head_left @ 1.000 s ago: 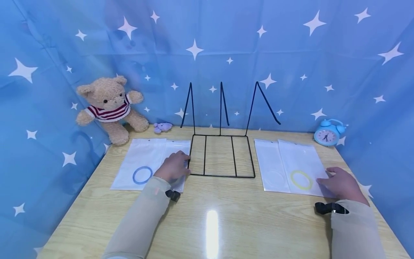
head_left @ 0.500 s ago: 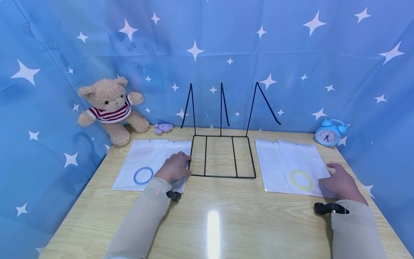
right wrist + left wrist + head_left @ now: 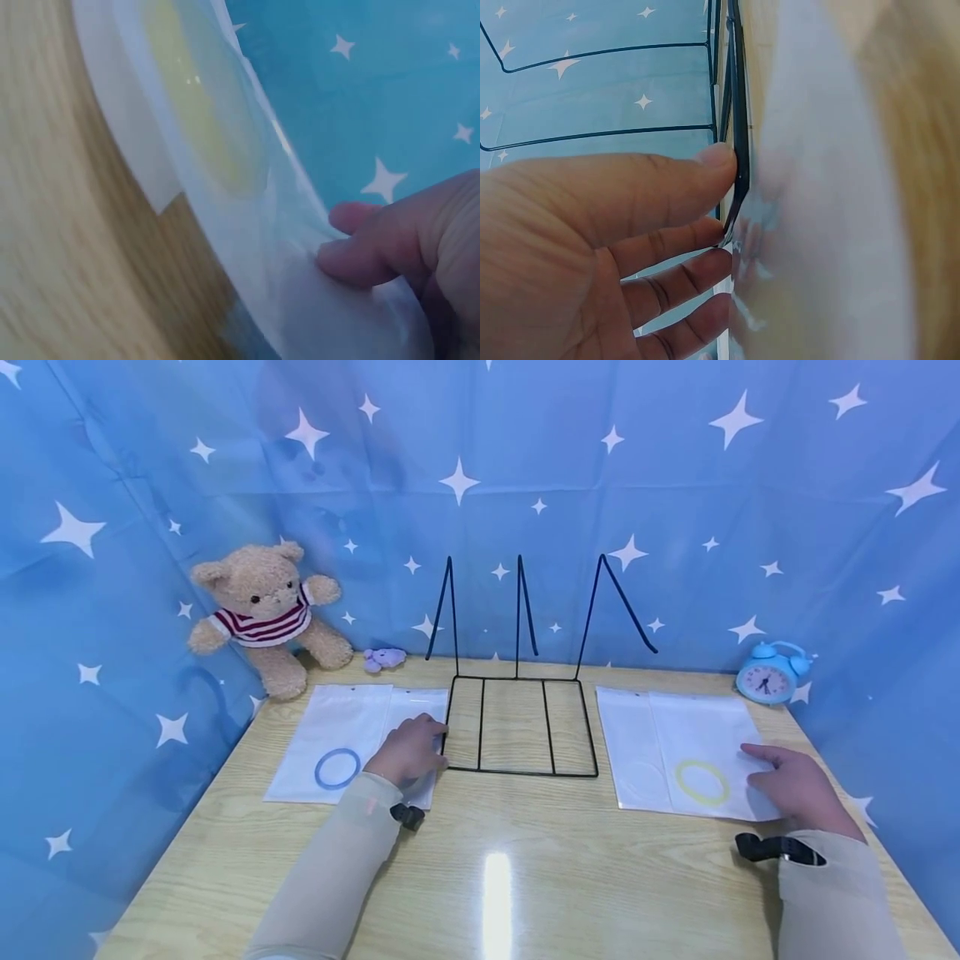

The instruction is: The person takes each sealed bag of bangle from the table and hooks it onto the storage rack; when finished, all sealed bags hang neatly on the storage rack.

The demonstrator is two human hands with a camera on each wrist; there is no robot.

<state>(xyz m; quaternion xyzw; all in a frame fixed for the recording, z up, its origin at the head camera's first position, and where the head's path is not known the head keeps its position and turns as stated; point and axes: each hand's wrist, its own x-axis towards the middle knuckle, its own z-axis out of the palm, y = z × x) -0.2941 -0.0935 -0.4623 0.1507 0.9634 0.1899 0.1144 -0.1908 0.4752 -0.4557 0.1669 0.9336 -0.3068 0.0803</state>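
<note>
My left hand [image 3: 408,749] is at the left edge of a black wire rack [image 3: 550,727]. In the left wrist view its thumb and index fingertip touch the rack's wire [image 3: 740,112], and the other fingertips meet a white plastic bag [image 3: 832,202]. My right hand [image 3: 806,789] pinches the right side of a white plastic bag marked with a yellow ring [image 3: 702,782]. The thumb lies on the bag [image 3: 292,300] in the right wrist view, where its edge stands off the table; the fingers behind are partly hidden.
A second white bag [image 3: 630,743] lies partly under the yellow-ringed one. Left of the rack, another bag bears a blue ring [image 3: 337,769]. Along the back are a teddy bear [image 3: 266,602], a small purple toy [image 3: 384,659] and a blue alarm clock [image 3: 768,675].
My right index finger has straightened and shifted slightly left over the bag, whose right side has bent a little. The left hand stays at the rack. The head view has shifted slightly.
</note>
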